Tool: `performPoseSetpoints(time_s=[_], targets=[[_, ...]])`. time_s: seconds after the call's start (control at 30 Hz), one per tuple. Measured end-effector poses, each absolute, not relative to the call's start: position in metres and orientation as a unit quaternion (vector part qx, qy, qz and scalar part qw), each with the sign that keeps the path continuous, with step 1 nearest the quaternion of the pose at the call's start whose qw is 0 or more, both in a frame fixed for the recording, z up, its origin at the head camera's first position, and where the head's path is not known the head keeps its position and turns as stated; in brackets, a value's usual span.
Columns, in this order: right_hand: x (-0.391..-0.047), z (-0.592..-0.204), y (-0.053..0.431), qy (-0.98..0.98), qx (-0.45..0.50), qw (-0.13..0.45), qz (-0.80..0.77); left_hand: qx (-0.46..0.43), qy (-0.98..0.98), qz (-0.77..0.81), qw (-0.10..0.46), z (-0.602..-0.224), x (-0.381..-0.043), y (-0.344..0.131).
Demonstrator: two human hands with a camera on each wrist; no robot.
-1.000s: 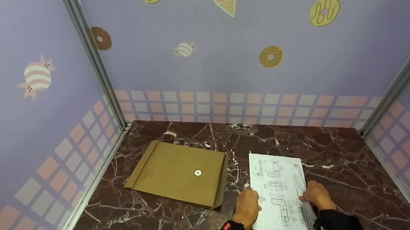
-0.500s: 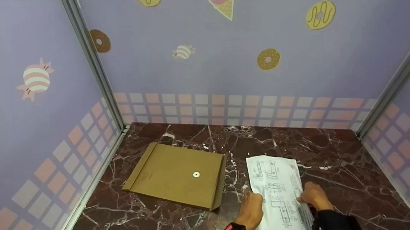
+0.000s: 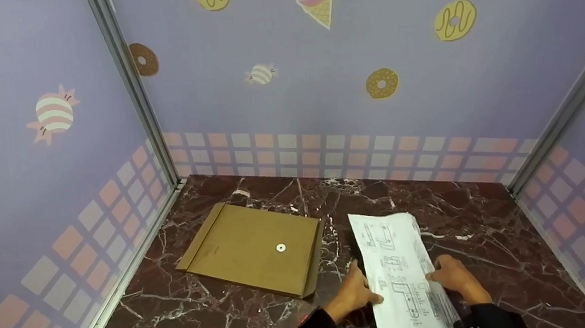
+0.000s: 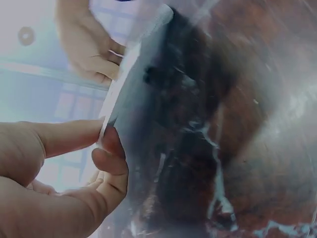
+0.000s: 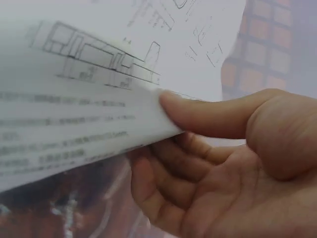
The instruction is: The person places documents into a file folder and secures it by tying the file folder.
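A white sheet of paper point(image 3: 400, 264) printed with technical drawings is held slightly bowed above the dark marble table, its shadow below in the left wrist view. My left hand point(image 3: 352, 292) pinches its left edge, thumb on the printed face and fingers behind. In the left wrist view the left hand's thumb and curled fingers meet at the paper's edge point(image 4: 121, 89). On the opposite edge my right hand point(image 3: 455, 278) pinches the paper, thumb point(image 5: 198, 113) on top and fingers folded underneath. A brown envelope point(image 3: 252, 249) with a white button lies flat to the left.
The marble table point(image 3: 252, 326) reaches back to a purple wall point(image 3: 293, 102) with sweets printed on it. Side walls rise at left and right, with grey metal posts point(image 3: 132, 87) in the corners.
The paper has lifted and tilted, its far edge bending, and it has turned slightly. The left hand's thumb has come onto the printed face. The envelope stays put.
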State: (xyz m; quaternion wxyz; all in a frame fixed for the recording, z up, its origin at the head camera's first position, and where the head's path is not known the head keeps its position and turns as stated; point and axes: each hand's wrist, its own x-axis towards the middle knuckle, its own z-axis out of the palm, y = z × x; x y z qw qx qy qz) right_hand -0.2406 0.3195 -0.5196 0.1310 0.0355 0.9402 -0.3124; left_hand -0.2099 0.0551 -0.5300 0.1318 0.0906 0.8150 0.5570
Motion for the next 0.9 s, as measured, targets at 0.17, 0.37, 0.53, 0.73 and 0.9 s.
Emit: performPoseSetpoints(time_s=[0.17, 0.37, 0.53, 0.73, 0.9], targets=[[-0.238, -0.500, 0.317, 0.926, -0.020, 0.078, -0.369, 0.091, 0.739, 0.639, 0.195, -0.520, -0.207, 0.038], [-0.235, -0.478, 0.315, 0.901, -0.123, 0.046, -0.413, 0.114, 0.709, 0.676, 0.168, -0.507, -0.215, 0.014], [-0.233, -0.466, 0.313, 0.889, -0.195, 0.054, -0.411, 0.118, 0.710, 0.686, 0.106, -0.489, -0.221, -0.015], [-0.227, -0.464, 0.311, 0.858, -0.254, 0.044, -0.445, 0.156, 0.672, 0.712, 0.128, -0.469, -0.215, -0.046], [-0.225, -0.463, 0.307, 0.848, -0.267, 0.036, -0.456, 0.168, 0.691, 0.695, 0.107, -0.462, -0.212, -0.061]])
